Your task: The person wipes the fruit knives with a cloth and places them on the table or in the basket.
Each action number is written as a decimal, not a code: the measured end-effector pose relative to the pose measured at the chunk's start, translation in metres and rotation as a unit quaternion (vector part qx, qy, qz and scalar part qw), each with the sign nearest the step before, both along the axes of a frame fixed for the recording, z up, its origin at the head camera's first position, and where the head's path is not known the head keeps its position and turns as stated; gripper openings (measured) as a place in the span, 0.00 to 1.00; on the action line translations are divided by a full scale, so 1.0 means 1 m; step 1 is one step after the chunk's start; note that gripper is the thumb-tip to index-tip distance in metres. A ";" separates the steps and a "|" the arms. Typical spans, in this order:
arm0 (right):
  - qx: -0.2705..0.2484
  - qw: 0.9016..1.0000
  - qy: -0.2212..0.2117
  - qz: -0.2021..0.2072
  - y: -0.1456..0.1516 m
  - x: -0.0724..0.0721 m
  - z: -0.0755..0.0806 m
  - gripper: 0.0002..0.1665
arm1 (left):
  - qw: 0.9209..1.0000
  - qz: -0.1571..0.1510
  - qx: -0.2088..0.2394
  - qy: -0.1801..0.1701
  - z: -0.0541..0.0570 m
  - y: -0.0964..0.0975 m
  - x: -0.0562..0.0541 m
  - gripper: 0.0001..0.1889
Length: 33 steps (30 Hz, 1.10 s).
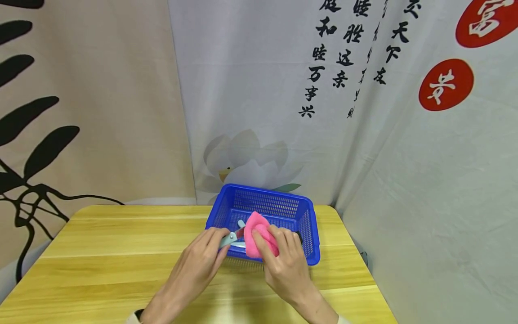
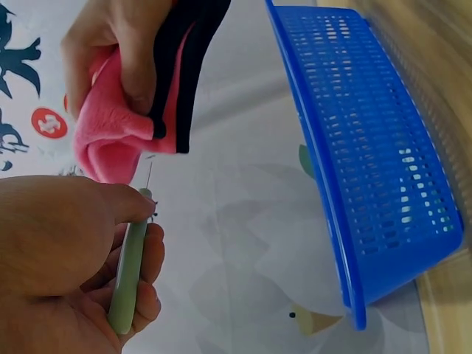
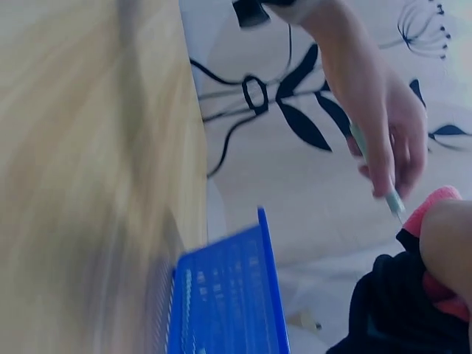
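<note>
Knife (image 1: 236, 237), gripped by its pale green handle in the left hand (image 1: 200, 258) above the blue basket (image 1: 309, 229), has its blade pinched inside the pink cloth (image 1: 259, 238) by the right hand (image 1: 285, 265), so a slipping fold could probably bare the edge against those fingers.

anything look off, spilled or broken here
Nothing stands out. The blue basket sits flat on the wooden table with no visible damage or spill. The left hand holds a green-handled knife while the right hand folds a pink cloth around its blade.
</note>
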State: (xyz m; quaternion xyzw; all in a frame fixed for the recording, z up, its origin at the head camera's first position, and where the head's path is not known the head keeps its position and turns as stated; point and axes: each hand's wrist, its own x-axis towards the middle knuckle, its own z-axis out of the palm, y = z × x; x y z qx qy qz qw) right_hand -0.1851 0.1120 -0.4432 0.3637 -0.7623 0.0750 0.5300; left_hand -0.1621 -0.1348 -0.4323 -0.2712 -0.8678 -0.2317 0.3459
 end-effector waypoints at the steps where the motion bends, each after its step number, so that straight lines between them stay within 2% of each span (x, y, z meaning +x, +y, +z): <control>1: 0.006 1.000 0.001 0.004 -0.004 0.002 -0.001 0.27 | 1.000 -0.003 -0.001 0.004 -0.001 0.001 0.000 0.16; 5: 0.028 1.000 0.001 0.013 -0.016 0.009 -0.003 0.27 | 1.000 -0.009 -0.005 0.014 -0.003 0.001 -0.001 0.18; 13: 0.045 0.999 -0.004 0.010 -0.023 0.013 -0.007 0.28 | 1.000 -0.011 -0.003 0.006 -0.005 0.001 0.001 0.20; 27: 0.034 0.999 -0.012 -0.021 -0.005 0.001 -0.005 0.34 | 0.999 -0.030 0.004 0.016 -0.006 -0.001 -0.001 0.18; 33: 0.027 0.999 -0.028 -0.034 0.004 -0.003 -0.005 0.31 | 1.000 -0.026 -0.003 0.010 -0.006 -0.002 0.000 0.18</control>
